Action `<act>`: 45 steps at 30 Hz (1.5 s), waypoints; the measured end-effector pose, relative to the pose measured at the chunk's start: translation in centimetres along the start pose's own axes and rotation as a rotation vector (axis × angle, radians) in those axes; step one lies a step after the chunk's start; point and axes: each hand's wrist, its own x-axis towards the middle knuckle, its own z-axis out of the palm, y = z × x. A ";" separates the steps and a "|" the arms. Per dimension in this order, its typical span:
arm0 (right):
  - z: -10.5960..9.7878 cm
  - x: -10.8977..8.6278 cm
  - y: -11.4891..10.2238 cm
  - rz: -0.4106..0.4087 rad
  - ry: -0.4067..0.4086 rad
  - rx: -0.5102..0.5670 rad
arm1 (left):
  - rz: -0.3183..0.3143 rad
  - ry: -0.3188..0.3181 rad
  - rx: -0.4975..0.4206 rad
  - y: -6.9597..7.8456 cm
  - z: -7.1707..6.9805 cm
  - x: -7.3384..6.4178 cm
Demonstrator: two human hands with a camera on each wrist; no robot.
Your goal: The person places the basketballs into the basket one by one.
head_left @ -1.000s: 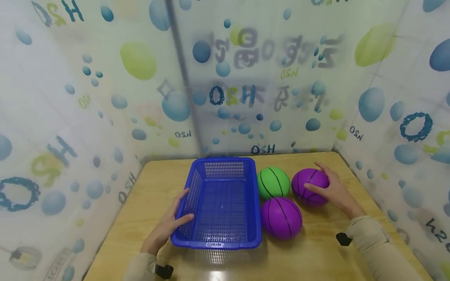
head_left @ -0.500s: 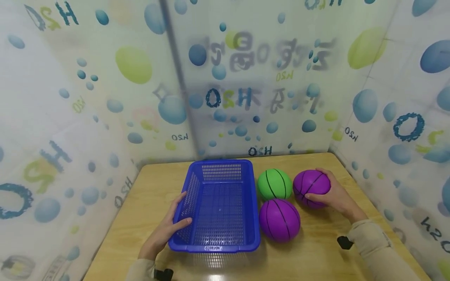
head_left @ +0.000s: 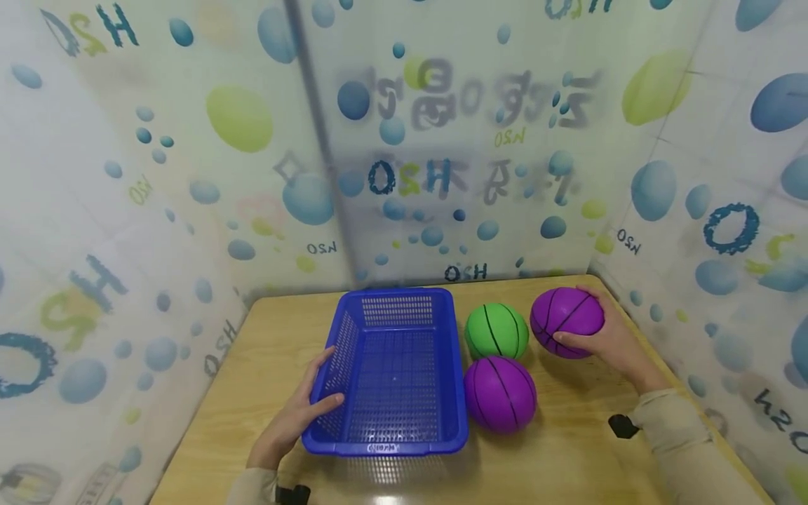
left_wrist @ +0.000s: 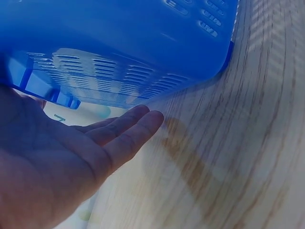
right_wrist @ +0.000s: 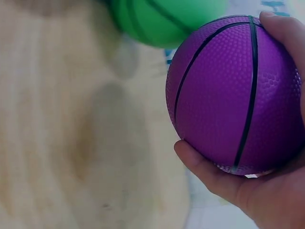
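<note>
A blue plastic basket with perforated sides stands on the wooden table. My left hand holds its left rim, thumb over the inside and other fingers outside; in the left wrist view those fingers lie rather straight beside the slotted wall. On the right, my right hand grips a purple ball with black lines, held just above the table. Thumb and fingers spread around its right side, as the right wrist view shows on the ball. A green ball and another purple ball rest beside the basket.
The light wooden table meets patterned walls at the back and on both sides. The green ball sits behind the nearer purple ball, close to the basket's right side.
My right hand has closed in around the far purple ball and lifted it slightly off the table. The left hand stays at the basket's rim. The head view has shifted a little.
</note>
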 end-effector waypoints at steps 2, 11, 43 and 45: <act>-0.5 0.4 -0.7 -0.023 0.012 0.011 | 0.006 -0.004 0.001 0.1 -0.1 0.1; -1.9 1.9 -4.0 -0.047 0.017 -0.004 | 0.023 -0.023 -0.004 0.3 -0.1 0.4; 5.5 5.7 -14.9 -0.125 -0.158 0.308 | 0.016 -0.026 0.016 0.3 -0.3 0.2; 6.5 5.8 -16.5 -0.136 -0.187 0.338 | 0.020 -0.022 0.019 0.4 -0.4 0.2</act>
